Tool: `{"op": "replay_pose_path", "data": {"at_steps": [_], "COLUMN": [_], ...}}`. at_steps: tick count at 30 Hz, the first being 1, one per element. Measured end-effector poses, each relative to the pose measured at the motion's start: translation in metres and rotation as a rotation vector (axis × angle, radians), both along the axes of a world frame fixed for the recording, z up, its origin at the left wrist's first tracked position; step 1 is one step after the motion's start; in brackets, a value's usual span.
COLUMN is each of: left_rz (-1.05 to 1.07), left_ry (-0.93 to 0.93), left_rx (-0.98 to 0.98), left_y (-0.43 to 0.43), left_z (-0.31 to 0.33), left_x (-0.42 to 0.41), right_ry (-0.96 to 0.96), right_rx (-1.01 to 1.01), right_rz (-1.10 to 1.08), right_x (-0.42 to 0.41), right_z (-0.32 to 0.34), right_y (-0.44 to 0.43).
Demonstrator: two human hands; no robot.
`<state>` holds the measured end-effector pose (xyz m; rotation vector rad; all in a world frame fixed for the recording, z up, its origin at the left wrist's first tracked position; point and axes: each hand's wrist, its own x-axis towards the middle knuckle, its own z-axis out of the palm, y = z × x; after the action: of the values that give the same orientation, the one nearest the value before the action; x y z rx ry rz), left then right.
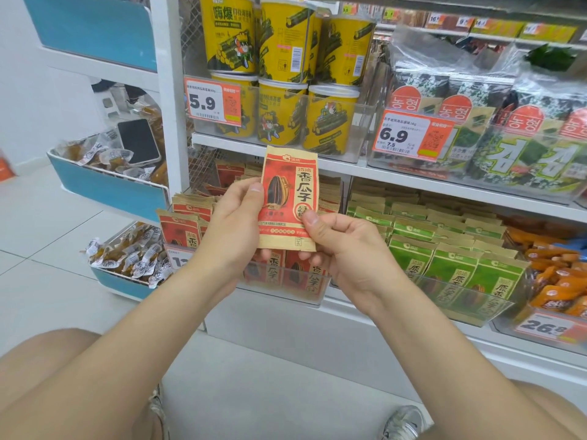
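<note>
Red packet [290, 185] is held upright at frame centre, printed face toward the camera, clear of the shelf and just above the clear bin [320, 289] of matching red packets at lower centre. It is gripped by both hands. The left hand [233, 227] is closed on the left edge, thumb on the front and fingers behind. The right hand [346, 252] is closed on the lower right corner, thumb pressed on the front and fingers curled underneath. The packet looks flat and unopened, with no crease or tear seen. Judged status: one packet is separated from the stock and in hand, so the pick or inspect part is taken as done. The placement part is not done, as nothing is being set down yet. Whether the packet is meant to go back into the bin or to be carried off cannot be told from this view. The bin is seen well filled, with a front row standing and more packets stacked behind it. Green packets [451, 268] in the bin at lower right are untouched, as are the yellow tubs [279, 112] on the shelf at upper centre. A phone [138, 141] is lying in the side rack at left, away from both hands.
</note>
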<state>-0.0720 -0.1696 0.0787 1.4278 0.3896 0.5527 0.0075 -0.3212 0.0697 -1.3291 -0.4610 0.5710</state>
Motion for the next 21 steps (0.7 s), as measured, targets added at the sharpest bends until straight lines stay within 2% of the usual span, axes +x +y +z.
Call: {"op": "replay_pose_path", "data": {"at_steps": [6,13,16,21], "left_rz": [-0.092,-0.034,-0.004,-0.033], "left_ry": [-0.094,-0.06,-0.047,0.046], "left_rx": [-0.163,-0.086,-0.046,0.149], "left_y": [-0.0027,-0.0056,-0.0051,-0.001], "left_z": [0.0026,0.0019,0.0019,-0.0012], "left_x": [-0.0011,-0.0019,-0.0015,-0.0023], "right_ry": [0.111,0.101,0.028,-0.255], "right_rx": [0.069,0.072,0.049,-0.109], "right_rz": [0.055,0.042,-0.008,-0.118], "right_x": [0.0023,0.0044,0.0042,0.0055], "right_z": [0.006,0.0027,0.0013,0.0056], "right_y": [-0.003,-0.0008,0.0008,-0.0028]}}
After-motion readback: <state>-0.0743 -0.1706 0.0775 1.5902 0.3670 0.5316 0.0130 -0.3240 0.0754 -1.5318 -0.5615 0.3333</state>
